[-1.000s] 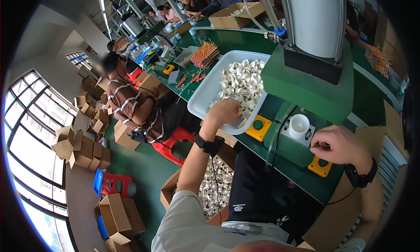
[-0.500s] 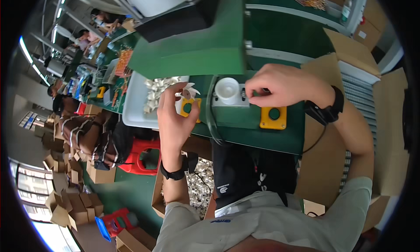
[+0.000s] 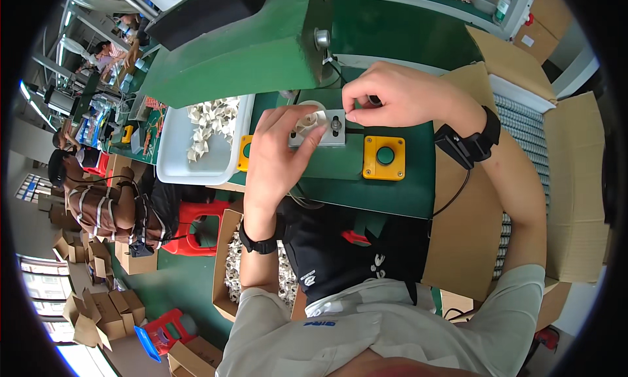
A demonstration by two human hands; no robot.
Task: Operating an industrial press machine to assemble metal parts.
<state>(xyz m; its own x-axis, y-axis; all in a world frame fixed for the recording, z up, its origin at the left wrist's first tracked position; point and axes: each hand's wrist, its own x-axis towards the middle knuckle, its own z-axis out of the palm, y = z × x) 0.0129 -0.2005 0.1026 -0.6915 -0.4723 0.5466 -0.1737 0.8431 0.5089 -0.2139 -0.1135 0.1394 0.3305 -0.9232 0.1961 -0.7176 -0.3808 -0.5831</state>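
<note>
My left hand (image 3: 278, 144) has its thumb and fingers closed round a small white finned part (image 3: 310, 122). It is at the round white holder (image 3: 315, 105) on a metal fixture plate (image 3: 335, 137); whether the part is seated cannot be seen. Just right of the holder, my right hand (image 3: 392, 95) is closed in a pinch, with something small and dark (image 3: 375, 101) showing among its fingers. Below that hand is a yellow button box (image 3: 384, 170) with a green button. A second yellow box (image 3: 244, 153) is mostly hidden behind my left hand.
A green machine head (image 3: 229, 69) overhangs the bench. Left stands a white tray (image 3: 171, 175) of finned parts. An open carton (image 3: 461, 226) on the right holds rows of grey cylindrical parts (image 3: 523, 135). Below is a box (image 3: 222, 272) of parts. Another person (image 3: 98, 207) sits left.
My left hand has carried the white finned part rightward from beside the left button box to the holder. My right hand stays pinched beside the holder. The whole view has shifted.
</note>
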